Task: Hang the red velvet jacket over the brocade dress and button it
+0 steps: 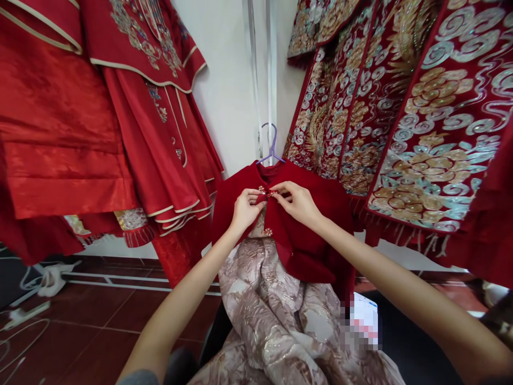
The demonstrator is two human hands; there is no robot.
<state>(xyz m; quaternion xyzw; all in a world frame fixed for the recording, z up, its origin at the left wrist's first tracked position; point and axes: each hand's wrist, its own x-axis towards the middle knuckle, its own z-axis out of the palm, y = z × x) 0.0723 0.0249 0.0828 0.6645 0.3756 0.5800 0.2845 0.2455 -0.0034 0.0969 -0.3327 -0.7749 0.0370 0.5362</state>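
Note:
A dark red velvet jacket hangs on a lilac hanger in front of me. Beneath it falls a pale pink and gold brocade skirt. My left hand pinches the left front edge of the jacket just below the collar. My right hand pinches the right front edge, fingers closed at a small gold clasp. Both hands meet at the jacket's neck opening. A second gold button shows lower down the front.
Red embroidered garments hang at the left. Dark red robes with heavy gold and silver embroidery hang at the right. A white wall and pole stand behind. White cables lie on the red tiled floor at the left.

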